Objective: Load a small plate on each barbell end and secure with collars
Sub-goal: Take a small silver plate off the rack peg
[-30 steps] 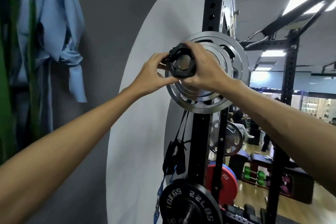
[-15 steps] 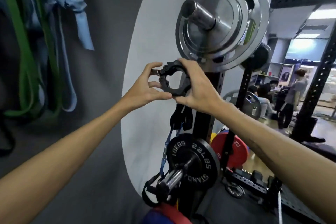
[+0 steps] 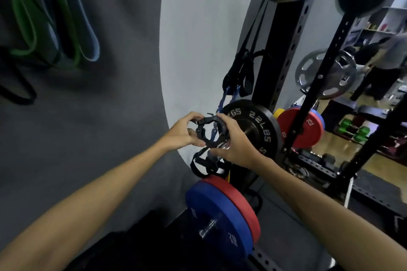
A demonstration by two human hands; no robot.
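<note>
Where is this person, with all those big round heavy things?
Most likely a gym. Weight plates hang on a black rack, like the black plate marked 22 LBS, green dumbbells sit on the floor, and stretchy exercise bands hang on the wall.

— What sort of place is this?
— A gym. A black power rack (image 3: pixel 284 55) with rows of holes stands by the wall, and a black plate (image 3: pixel 253 125) marked 22 LBS hangs on it.
— Anything else?
— Red and blue bumper plates (image 3: pixel 222 218), silver plates (image 3: pixel 323 75), green dumbbells (image 3: pixel 352 130) on a wooden floor, and resistance bands (image 3: pixel 55 17) hanging on the grey wall.
</note>
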